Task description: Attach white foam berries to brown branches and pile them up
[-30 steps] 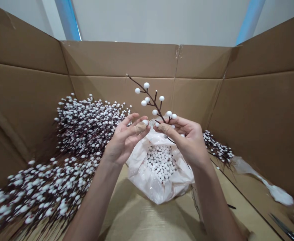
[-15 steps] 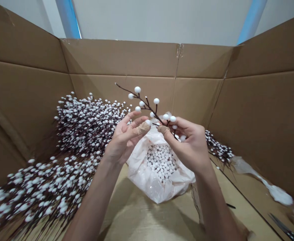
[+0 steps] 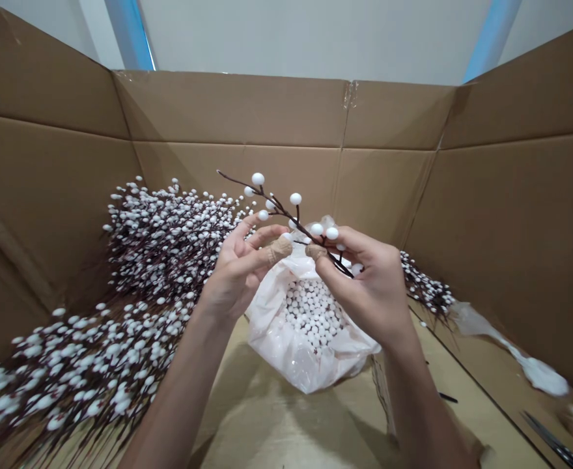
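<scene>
A white artificial berry (image 3: pixel 287 238) sits pinched between thumb and fingertips of the left hand (image 3: pixel 235 270), while the right hand (image 3: pixel 379 280) grips the lower stem of a berry branch (image 3: pixel 286 212) slanting above a plastic bag (image 3: pixel 310 371) at the middle of the worktop (image 3: pixel 277 433). The berry appears separate from the branch, though its underside is hidden by the fingers.

The smooth, round berry could slip from so shallow a pinch and drop among the loose berries (image 3: pixel 313 312) in the bag below, where it would be hard to pick out. The branch could roll in the right hand, since its thin stem is held low and its berried upper length is unsupported; a knock against the left fingers could loosen a berry already attached. Tan wraps on both thumbs (one around each) could dull the feel of such small parts.

Compared with the earliest frame, the branch lies flatter, its bare tip lower and farther left, toward the large berry bundle (image 3: pixel 164 241) by the worktop's far left corner. Both hands keep nearly the same positions and grips. The bag and the smaller berry bundle (image 3: pixel 428 286) toward the right edge have not visibly moved.
</scene>
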A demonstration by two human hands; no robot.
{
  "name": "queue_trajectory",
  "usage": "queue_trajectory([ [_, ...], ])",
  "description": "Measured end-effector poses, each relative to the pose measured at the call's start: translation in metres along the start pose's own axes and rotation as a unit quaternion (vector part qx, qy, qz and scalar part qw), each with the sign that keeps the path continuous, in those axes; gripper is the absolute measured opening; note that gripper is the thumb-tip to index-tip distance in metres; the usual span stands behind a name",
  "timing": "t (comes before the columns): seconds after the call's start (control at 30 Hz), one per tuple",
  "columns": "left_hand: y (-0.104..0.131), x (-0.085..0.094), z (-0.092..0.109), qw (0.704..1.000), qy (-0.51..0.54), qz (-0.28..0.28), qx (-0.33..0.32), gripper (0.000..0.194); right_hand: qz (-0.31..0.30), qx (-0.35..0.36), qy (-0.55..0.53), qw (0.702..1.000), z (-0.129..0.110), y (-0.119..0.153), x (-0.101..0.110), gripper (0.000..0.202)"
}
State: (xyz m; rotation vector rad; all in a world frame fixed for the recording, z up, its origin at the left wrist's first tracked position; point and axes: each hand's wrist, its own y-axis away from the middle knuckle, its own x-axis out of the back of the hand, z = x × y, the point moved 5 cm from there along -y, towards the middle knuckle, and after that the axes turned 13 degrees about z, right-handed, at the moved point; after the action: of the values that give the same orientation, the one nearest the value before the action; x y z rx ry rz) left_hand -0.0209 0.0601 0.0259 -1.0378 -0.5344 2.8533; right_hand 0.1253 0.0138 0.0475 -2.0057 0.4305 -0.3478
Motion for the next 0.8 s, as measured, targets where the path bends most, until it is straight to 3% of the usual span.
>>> queue_trajectory([
  [0.8, 0.0043, -0.0068, -0.0021, 1.0, 0.01, -0.023, -0.004, 0.053, 0.015, 0.021, 0.003, 1.0, -0.0031, -0.0011, 0.0028, 0.011],
])
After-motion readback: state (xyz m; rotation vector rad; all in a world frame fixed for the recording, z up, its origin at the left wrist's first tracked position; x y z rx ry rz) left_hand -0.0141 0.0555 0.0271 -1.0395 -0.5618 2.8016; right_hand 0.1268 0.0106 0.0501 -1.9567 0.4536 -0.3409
